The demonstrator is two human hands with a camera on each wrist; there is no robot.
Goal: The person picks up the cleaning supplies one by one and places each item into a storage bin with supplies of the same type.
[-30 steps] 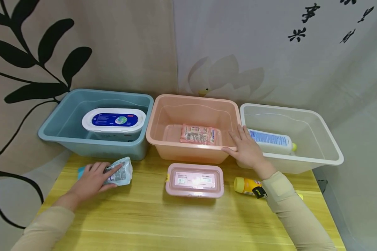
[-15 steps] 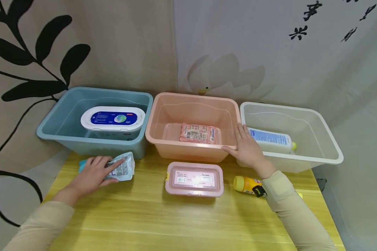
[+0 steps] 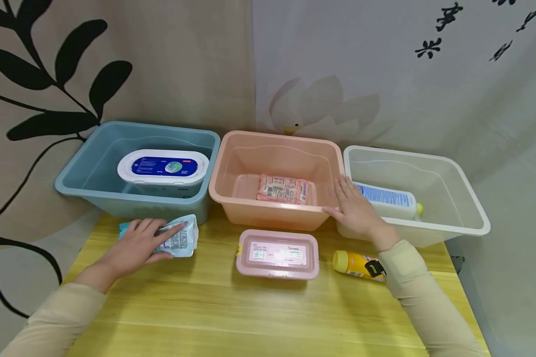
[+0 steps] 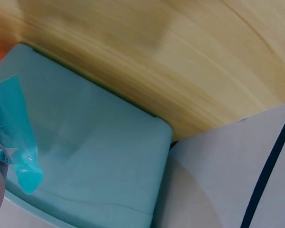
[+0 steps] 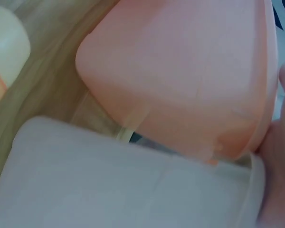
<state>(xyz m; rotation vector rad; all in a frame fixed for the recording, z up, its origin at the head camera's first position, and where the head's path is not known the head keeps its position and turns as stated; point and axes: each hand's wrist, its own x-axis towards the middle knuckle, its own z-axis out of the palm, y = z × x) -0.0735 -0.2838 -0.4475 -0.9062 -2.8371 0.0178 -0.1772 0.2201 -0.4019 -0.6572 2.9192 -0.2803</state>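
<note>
In the head view my left hand (image 3: 136,248) grips a light-blue soft packet (image 3: 184,239) from above, just in front of the blue bin (image 3: 134,206). The packet's teal crimped end (image 4: 14,118) shows at the left edge of the left wrist view. Its kind cannot be read. My right hand (image 3: 357,210) rests with straight fingers where the rims of the peach bin (image 3: 268,215) and the white bin (image 3: 451,229) meet. The right wrist view shows the two bins' outer walls, with part of that hand at the right edge.
A white wipes box (image 3: 163,166) is in the blue bin, a pink packet (image 3: 283,190) in the peach one, a white bottle (image 3: 390,202) in the white one. A pink lidded box (image 3: 278,254) and a yellow bottle (image 3: 357,264) lie on the wooden table (image 3: 250,317).
My left hand has shifted slightly to the right with the light-blue packet. My right hand stays on the rims. The head view has tilted a little.
</note>
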